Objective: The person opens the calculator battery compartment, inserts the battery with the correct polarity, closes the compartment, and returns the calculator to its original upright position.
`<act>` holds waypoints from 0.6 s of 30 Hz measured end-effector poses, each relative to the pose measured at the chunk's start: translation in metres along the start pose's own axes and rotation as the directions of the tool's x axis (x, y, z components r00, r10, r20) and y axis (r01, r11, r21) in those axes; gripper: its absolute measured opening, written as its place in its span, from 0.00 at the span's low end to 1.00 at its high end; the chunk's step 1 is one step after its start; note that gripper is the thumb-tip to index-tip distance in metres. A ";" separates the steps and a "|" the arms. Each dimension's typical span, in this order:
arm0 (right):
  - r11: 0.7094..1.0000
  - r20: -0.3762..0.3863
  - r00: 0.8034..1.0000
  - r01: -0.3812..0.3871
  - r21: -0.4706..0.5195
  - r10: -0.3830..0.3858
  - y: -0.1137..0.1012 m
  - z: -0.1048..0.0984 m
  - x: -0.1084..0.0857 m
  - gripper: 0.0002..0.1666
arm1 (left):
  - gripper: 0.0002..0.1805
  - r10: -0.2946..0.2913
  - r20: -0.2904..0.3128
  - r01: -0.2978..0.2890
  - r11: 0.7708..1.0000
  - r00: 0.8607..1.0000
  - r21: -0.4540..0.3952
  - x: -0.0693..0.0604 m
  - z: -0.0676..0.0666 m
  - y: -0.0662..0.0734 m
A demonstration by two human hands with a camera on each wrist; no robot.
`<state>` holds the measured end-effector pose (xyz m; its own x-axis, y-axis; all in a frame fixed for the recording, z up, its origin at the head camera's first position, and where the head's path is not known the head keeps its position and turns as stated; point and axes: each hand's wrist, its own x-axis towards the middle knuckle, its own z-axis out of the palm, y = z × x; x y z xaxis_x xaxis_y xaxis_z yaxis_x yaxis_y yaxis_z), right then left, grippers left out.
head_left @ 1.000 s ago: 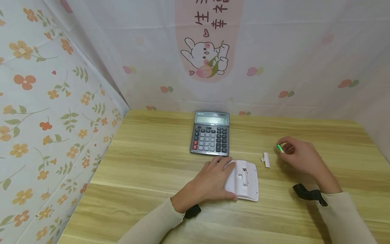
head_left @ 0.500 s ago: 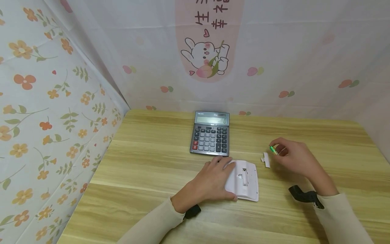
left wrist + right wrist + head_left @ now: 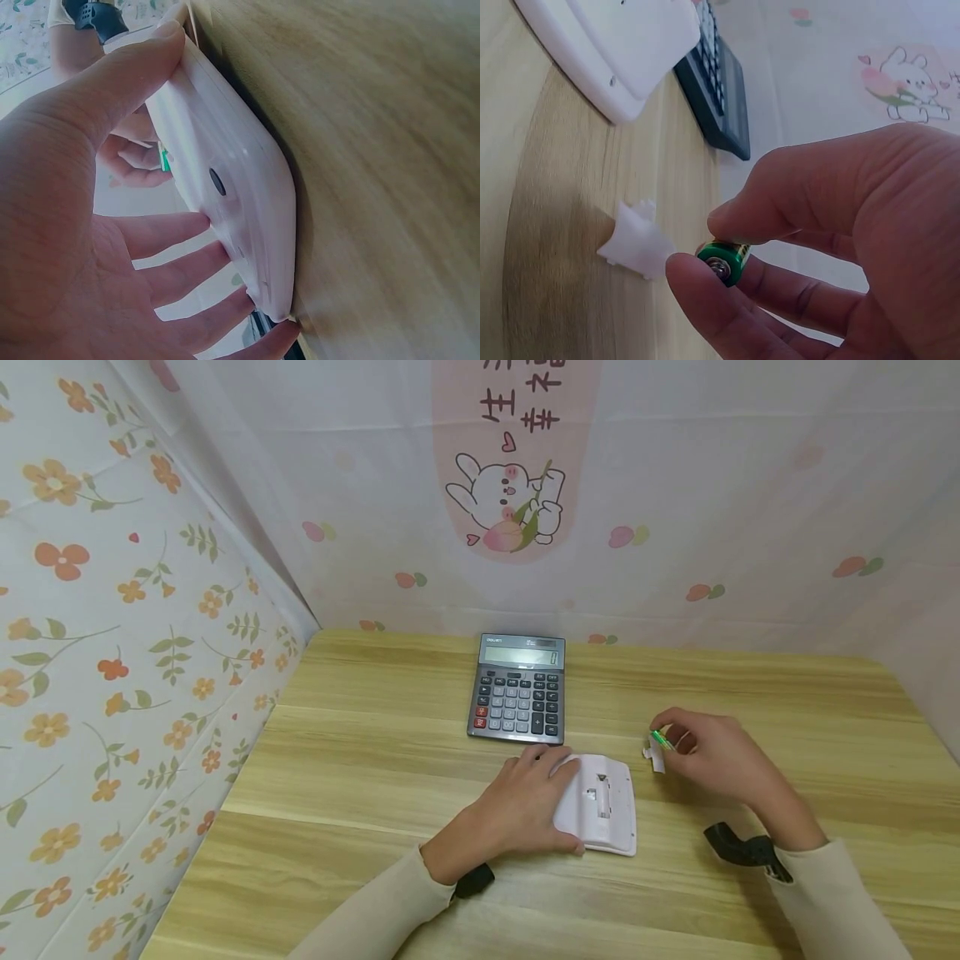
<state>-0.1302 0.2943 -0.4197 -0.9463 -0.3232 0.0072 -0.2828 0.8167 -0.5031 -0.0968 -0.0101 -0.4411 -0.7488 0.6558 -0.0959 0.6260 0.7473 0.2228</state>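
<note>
A white calculator-like device [image 3: 621, 831] lies back side up on the wooden table, its battery compartment [image 3: 603, 796] uncovered. My left hand [image 3: 525, 802] grips it, thumb along the near edge and fingers at the far edge; the left wrist view shows the device's side [image 3: 251, 169] between them. Between thumb and fingertips, my right hand [image 3: 716, 752] pinches a green battery [image 3: 662, 739]. One metal end of that battery [image 3: 721, 262] faces the right wrist camera. Just below it, the small white battery cover [image 3: 658, 763] lies on the table, partly hidden in the head view.
A grey desk calculator [image 3: 521, 689] stands behind the white device, face up, its display showing 0. At the table's back edge hangs a printed white cloth [image 3: 360, 485]. Another floral cloth [image 3: 150, 693] runs along the left side.
My right hand has moved left with the battery, from right of the white cover to over it. The left hand and the white device have stayed in place.
</note>
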 end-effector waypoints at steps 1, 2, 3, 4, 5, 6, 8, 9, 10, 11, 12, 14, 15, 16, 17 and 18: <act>1.000 0.002 1.000 0.007 0.002 -0.007 -0.001 0.000 0.000 0.16 | 0.60 -0.001 0.000 0.001 1.000 1.000 0.000 0.000 0.000 0.000; 1.000 0.003 1.000 0.015 0.004 -0.015 -0.002 0.001 0.000 0.16 | 0.61 -0.001 0.002 0.001 1.000 1.000 0.004 0.000 0.000 0.000; 1.000 0.004 1.000 0.023 0.005 -0.023 -0.002 0.001 0.000 0.16 | 0.61 -0.001 0.004 0.001 1.000 1.000 0.006 0.000 -0.001 0.000; 0.999 0.005 0.999 0.031 0.008 -0.031 -0.004 0.002 0.000 0.16 | 0.61 -0.001 0.004 0.001 1.000 1.000 0.007 0.000 -0.001 0.000; 0.999 0.006 0.999 0.040 0.010 -0.040 -0.005 0.002 0.000 0.16 | 0.61 -0.001 0.004 0.001 1.000 1.000 0.008 0.000 -0.001 0.000; 0.999 0.007 0.999 0.050 0.009 -0.050 -0.005 0.003 0.000 0.17 | 0.61 -0.001 0.004 0.001 1.000 1.000 0.009 0.000 -0.001 0.000; 0.998 0.009 0.998 0.066 0.008 -0.066 -0.007 0.003 -0.001 0.17 | 0.61 0.000 0.005 0.000 1.000 1.000 0.010 0.000 -0.001 0.000; 0.997 0.012 0.997 0.073 0.009 -0.074 -0.007 0.004 -0.001 0.17 | 0.61 0.000 0.004 0.000 1.000 1.000 0.008 0.000 -0.001 0.000; 0.997 0.016 0.997 0.079 0.011 -0.079 -0.008 0.004 -0.001 0.17 | 0.61 -0.001 0.005 0.001 1.000 1.000 0.008 0.000 -0.001 0.000; 0.996 0.018 0.996 0.084 0.011 -0.085 -0.009 0.005 -0.001 0.17 | 0.61 -0.001 0.005 0.001 1.000 1.000 0.006 0.000 -0.001 0.000; 0.996 0.022 0.996 0.089 0.014 -0.089 -0.011 0.005 -0.001 0.17 | 0.61 -0.002 0.006 0.002 1.000 1.000 0.005 0.000 -0.001 0.000; 0.995 0.031 0.995 0.097 0.018 -0.097 -0.013 0.006 -0.001 0.18 | 0.60 -0.005 0.010 0.005 1.000 1.000 0.002 0.000 0.000 0.000; 0.995 0.033 0.994 0.102 0.021 -0.103 -0.013 0.006 -0.001 0.19 | 0.60 -0.006 0.012 0.006 1.000 1.000 0.000 0.000 0.000 0.000; 0.994 0.035 0.994 0.106 0.023 -0.107 -0.014 0.007 -0.001 0.19 | 0.60 -0.007 0.013 0.007 1.000 1.000 -0.001 0.000 0.000 0.000; 0.993 0.036 0.993 0.113 0.024 -0.114 -0.015 0.007 -0.002 0.20 | 0.60 -0.008 0.014 0.008 1.000 1.000 -0.001 0.000 0.000 0.000; 0.993 0.039 0.992 0.116 0.027 -0.117 -0.015 0.008 -0.002 0.20 | 0.60 -0.009 0.015 0.009 1.000 1.000 -0.002 0.001 0.000 0.000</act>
<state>-0.1232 0.2788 -0.4189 -0.8997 -0.4353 0.0323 -0.3865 0.7601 -0.5223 -0.0972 -0.0096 -0.4414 -0.7510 0.6508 -0.1120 0.6190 0.7529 0.2237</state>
